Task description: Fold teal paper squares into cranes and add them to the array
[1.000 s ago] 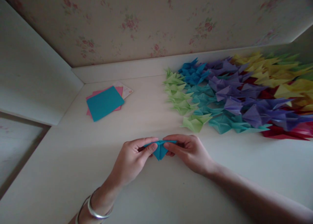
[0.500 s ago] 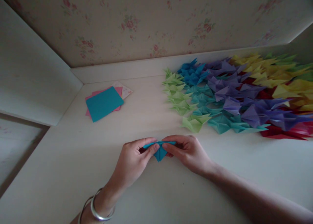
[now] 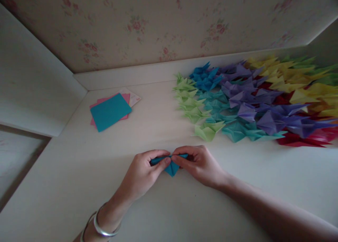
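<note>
A small folded piece of teal paper (image 3: pixel 172 168) lies on the white table (image 3: pixel 163 129) in front of me, its point toward me. My left hand (image 3: pixel 144 173) pinches its left part between thumb and fingers. My right hand (image 3: pixel 199 163) pinches its right part the same way. The fingertips of both hands meet over the paper's middle, and much of the paper is hidden under them. A silver bangle (image 3: pixel 101 228) sits on my left wrist.
A stack of flat paper squares (image 3: pixel 110 110), teal on top of pink, lies at the back left. Several folded paper cranes (image 3: pixel 250 101) in green, teal, blue, purple, red and yellow cover the right back. A floral wall (image 3: pixel 163 27) rises behind.
My fingertips have drawn closer together over the teal paper, pressing it flatter. The view has shifted slightly, and the hands stay in the same place.
</note>
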A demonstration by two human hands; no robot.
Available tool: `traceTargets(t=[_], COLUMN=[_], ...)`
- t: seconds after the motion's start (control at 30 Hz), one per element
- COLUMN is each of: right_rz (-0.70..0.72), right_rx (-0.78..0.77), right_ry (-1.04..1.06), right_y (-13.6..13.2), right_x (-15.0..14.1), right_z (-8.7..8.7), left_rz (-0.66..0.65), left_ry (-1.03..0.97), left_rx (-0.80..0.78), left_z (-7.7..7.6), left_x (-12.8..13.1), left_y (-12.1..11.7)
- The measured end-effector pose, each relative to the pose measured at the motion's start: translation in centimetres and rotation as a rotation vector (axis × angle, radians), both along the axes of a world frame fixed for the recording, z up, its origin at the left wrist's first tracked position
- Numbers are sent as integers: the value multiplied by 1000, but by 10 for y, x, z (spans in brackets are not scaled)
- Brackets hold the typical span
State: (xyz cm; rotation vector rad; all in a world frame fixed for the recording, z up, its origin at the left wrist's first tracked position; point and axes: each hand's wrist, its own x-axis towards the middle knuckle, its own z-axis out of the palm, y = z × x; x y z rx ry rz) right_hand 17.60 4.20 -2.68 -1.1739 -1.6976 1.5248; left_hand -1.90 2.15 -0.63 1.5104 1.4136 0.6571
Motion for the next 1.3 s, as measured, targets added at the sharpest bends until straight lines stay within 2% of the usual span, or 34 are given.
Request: traceTargets(t=[0.17,0.43,0.6,0.87,1.0,1.17,1.3], right_rz=[26,41,43,43,51,51,61], right_rx=[-20,-105,-106,-128,-106,-73,-46], right_ry=[24,76,104,83,109,137,126], right_y=[1,2,2,7,7,6,6], right_x=[0,1,3,3,3,5,5], right_z=[0,0,-2,8,4,-1,-2], left_rz=[-65,-27,1,21,26,-66,-39], left_ry=[27,-34,-104,-140,-172,-221,-189], left_rx=[31,-68,-103,-152,-206,-292,-307], left_z=[1,3,4,2,1,2,5], left_x=[-1,0,2,-2,-1,0,2], left_y=[1,0,1,2,1,0,-1])
